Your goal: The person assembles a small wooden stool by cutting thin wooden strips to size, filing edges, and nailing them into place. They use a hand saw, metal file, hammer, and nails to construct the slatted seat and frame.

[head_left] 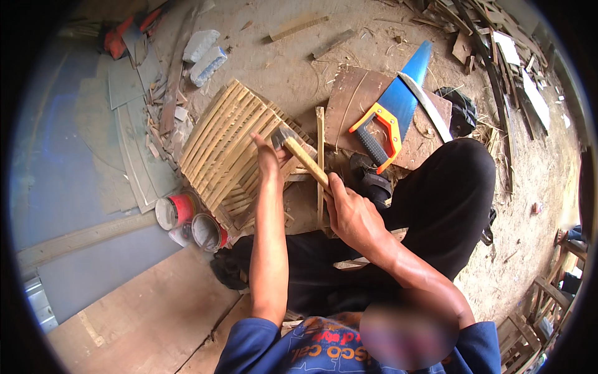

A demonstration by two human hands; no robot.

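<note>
My right hand (356, 215) is closed around the wooden handle of a hammer (305, 163). The hammer's dark metal head lies right by my left hand (269, 157) and covers part of its fingers. That left hand is at the right side of a slatted frame (227, 140) made of narrow, light wooden strips, its fingers bent against the strips. Whatever may be between those fingers is hidden. The frame rests tilted on the ground in front of my legs. A thin upright strip of wood (320, 134) stands just right of the hammer.
A handsaw (398, 93) with a blue blade and an orange and black handle lies on a brown board (349, 93). Two tins (208, 232) sit by the frame's lower left. Pale blocks (207, 65) lie beyond it. Scrap wood (492, 37) is heaped at the far right.
</note>
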